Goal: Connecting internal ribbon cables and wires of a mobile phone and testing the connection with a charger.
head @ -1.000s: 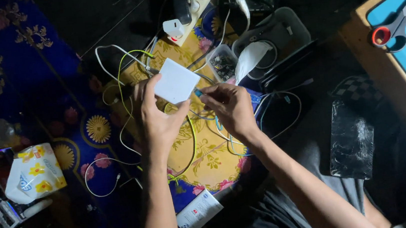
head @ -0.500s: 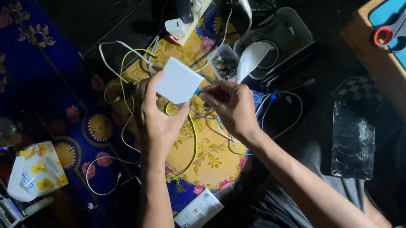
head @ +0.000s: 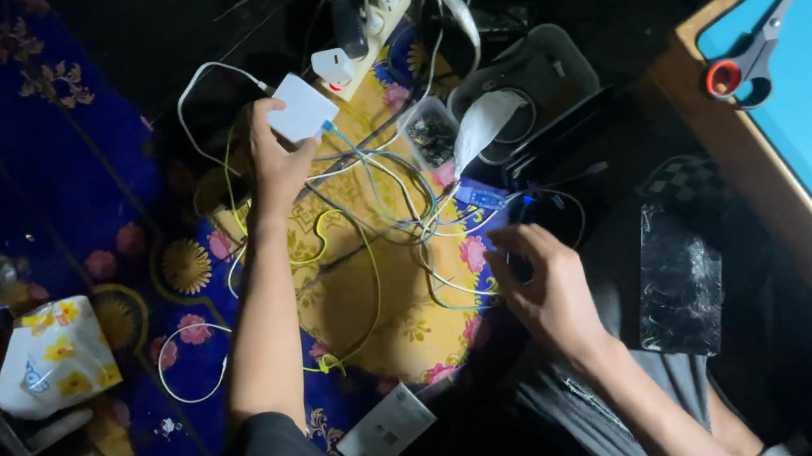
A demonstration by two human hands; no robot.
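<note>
White square box (head: 301, 107): flat, rounded corners, plain top face, tilted with one corner pointing up-left. Held off the cloth in the left hand (head: 275, 161), fingers at its lower-left edge. A white cable leaves its upper-left side and loops away; a pale blue cable (head: 358, 158) runs from its right corner down into the tangle of white, yellow-green and blue cables (head: 394, 209) lying on the yellow floral cloth. It sits just left of the white plug.

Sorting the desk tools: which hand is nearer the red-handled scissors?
Right. The right hand lies below-left of the scissors; the left hand, holding a white box, is farther left.
</note>
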